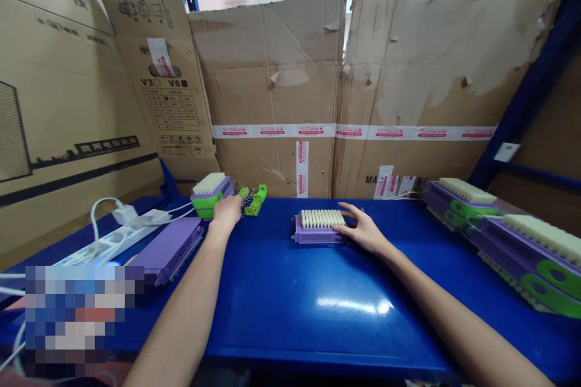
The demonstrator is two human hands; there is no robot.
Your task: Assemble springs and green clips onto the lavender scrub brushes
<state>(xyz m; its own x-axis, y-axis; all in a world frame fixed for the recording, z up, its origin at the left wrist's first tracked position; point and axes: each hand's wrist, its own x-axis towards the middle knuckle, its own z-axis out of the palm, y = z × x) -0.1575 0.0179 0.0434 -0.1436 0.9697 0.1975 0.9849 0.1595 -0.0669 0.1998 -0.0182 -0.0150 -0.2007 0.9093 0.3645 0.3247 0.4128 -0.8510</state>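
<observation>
A purple block with cream bristles, like a brush point(320, 228), sits bristles up on the blue table. My right hand point(365, 230) is at its right end, thumb at the front edge and fingers behind, closed around that end. Farther left, my left hand point(229, 213) is closed with its fingers curled down, between a purple-and-green brush block point(209, 193) and bright green plastic pieces point(257, 201). Small dark metal bits lie by its fingertips. What the left fingers pinch, if anything, is hidden.
Several purple-and-green brush blocks point(540, 254) are stacked at the right. On the left lie a purple casing point(170, 248) and a white power strip point(106, 242) with cables. Cardboard sheets point(272, 91) stand along the back; a blue post point(521, 72) rises at the right.
</observation>
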